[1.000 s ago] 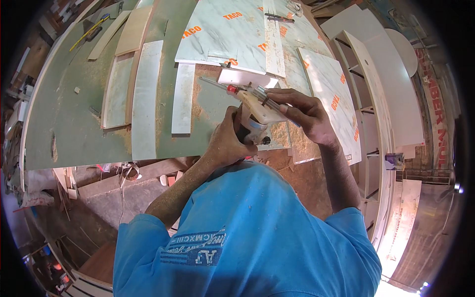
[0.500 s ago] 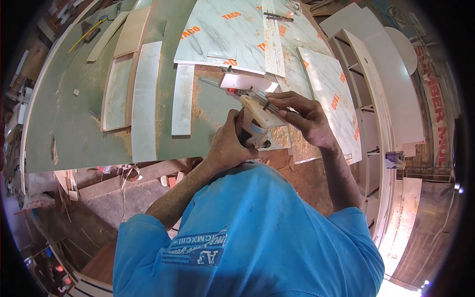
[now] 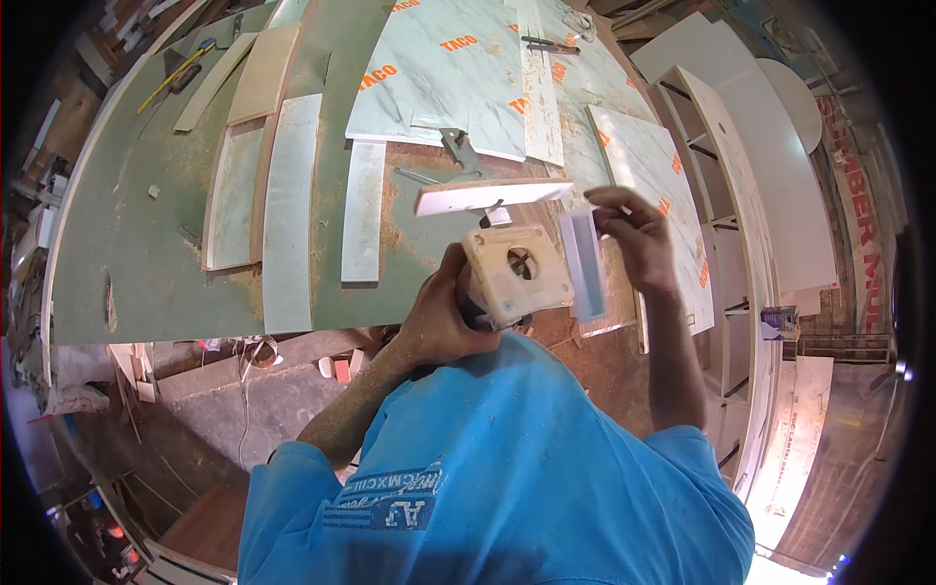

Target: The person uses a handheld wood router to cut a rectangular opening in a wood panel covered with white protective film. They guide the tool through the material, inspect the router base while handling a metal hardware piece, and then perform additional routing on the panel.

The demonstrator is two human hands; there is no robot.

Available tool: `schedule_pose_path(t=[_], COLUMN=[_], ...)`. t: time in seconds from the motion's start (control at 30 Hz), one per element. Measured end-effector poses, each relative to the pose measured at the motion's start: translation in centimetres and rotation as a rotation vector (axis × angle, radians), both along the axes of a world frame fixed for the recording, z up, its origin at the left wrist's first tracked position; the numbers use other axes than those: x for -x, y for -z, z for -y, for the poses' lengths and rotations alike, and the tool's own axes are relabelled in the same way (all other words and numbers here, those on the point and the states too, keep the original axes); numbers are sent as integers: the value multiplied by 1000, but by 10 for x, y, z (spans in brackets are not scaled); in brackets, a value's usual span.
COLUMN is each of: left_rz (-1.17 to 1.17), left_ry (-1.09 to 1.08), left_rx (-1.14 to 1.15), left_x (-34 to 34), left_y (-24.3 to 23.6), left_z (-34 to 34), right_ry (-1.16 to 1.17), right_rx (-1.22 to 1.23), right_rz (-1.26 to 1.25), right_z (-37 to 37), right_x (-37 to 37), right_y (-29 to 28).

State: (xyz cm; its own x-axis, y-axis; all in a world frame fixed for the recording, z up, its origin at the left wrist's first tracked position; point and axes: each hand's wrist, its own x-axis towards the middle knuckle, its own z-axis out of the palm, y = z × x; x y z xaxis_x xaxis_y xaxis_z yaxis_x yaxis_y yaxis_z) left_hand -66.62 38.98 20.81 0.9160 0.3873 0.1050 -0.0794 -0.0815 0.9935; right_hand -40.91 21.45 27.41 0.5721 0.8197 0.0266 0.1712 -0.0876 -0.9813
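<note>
My left hand is wrapped around the body of a handheld trim router, just in front of my chest. The router's square, cream-coloured base plate faces up, and its round hole shows a dark bit or collet inside. To the right, the fingers of my right hand are closed at the upper end of a narrow grey-white channel strip. This strip stands close beside the plate's right edge; whether they touch I cannot tell. Beyond the router lies a short white-faced board piece with a brown edge.
Sawdust covers the green worktable. Long white strips and wooden boards lie left. Marble-patterned panels lie further back, with a dark hand tool. A metal bracket sits behind the board piece. Shelving stands right.
The router has been turned so its base plate faces up. My right hand has moved right with the strip, off the plate. The bracket behind the board piece is now in plain sight.
</note>
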Motion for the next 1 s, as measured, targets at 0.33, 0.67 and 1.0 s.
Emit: schedule_pose_path(t=[0.33,0.67,1.0], left_rz=[29,63,-91], left_ry=[-29,-26,128], left_rx=[279,56,-205], left_x=[-7,3,-9], left_y=[23,2,-26], left_z=[-17,-14,1], right_ry=[402,-70,-176], right_rx=[146,-117,242], right_rz=[-756,-706,-326], right_z=[-9,-39,-15], right_x=[26,53,68], right_y=[239,32,-51])
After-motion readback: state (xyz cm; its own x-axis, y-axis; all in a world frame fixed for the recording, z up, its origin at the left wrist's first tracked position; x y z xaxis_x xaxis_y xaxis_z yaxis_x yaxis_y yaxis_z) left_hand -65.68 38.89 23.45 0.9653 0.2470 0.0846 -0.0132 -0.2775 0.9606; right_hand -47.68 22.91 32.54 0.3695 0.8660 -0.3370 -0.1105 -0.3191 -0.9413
